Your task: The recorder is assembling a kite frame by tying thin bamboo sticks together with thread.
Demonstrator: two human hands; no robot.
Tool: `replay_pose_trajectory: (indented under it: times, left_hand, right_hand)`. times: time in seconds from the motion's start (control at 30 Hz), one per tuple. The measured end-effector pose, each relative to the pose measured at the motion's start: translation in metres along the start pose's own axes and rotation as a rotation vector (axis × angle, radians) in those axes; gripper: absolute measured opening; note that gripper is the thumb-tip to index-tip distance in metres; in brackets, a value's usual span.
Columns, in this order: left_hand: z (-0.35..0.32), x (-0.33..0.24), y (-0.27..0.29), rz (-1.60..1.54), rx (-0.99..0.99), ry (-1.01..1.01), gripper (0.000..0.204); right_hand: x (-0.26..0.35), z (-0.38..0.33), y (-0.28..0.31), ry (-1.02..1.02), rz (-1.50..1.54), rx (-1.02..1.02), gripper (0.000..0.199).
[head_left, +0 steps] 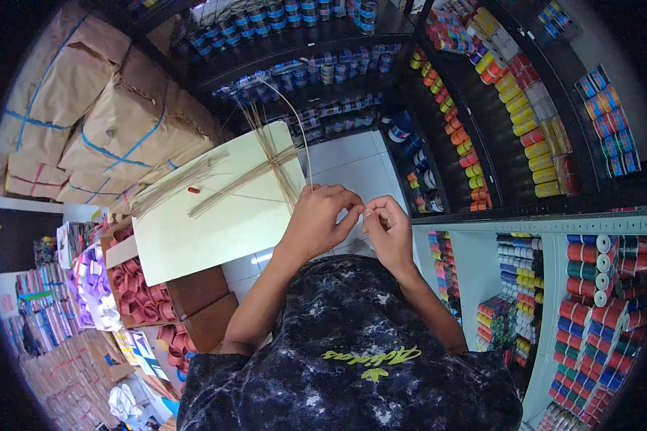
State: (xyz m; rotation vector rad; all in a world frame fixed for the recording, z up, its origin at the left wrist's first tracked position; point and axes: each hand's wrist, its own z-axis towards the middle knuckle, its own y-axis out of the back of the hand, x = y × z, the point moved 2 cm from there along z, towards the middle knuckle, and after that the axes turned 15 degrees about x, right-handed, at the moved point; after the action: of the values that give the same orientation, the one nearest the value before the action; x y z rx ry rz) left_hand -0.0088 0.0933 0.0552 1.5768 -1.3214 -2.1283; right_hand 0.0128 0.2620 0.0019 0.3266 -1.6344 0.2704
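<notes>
My left hand and my right hand meet in front of my chest, with thumbs and fingertips pinched close together. A long, thin, pale strand bows upward from my left hand and curves off to the far left. Whatever lies between my right fingertips is too small to make out. To the left of my hands is a pale yellow board. Thin brown sticks lie on it in loose bundles, some crossing each other near its far right corner. Among them rests a small red object.
Paper-wrapped bundles tied with blue cord are stacked at the far left. Below the board stands a cardboard box beside coiled red bands. Dark shelves with jars and spools line the back, and pale shelving with thread rolls stands right.
</notes>
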Motion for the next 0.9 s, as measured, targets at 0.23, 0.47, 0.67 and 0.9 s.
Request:
replay_pose_trajectory:
  times: [0.23, 0.47, 0.67, 0.9]
  left_hand:
    - [0.0018, -0.0026, 0.0003, -0.055, -0.011, 0.014, 0.010]
    - [0.0013, -0.0021, -0.0013, -0.105, 0.024, 0.052, 0.014]
    - [0.0007, 0.0001, -0.0040, -0.222, 0.048, 0.145, 0.017]
    - [0.0007, -0.0024, -0.0012, -0.329, 0.083, 0.255, 0.020]
  right_hand:
    - [0.0013, -0.0021, -0.0005, 0.021, -0.003, -0.013, 0.006]
    - [0.0017, -0.0046, -0.0014, 0.023, -0.003, -0.028, 0.006]
    - [-0.0014, -0.0057, -0.0019, 0.032, 0.003, -0.027, 0.006]
    - [0.0036, -0.0069, -0.0028, 0.060, -0.052, -0.028, 0.006]
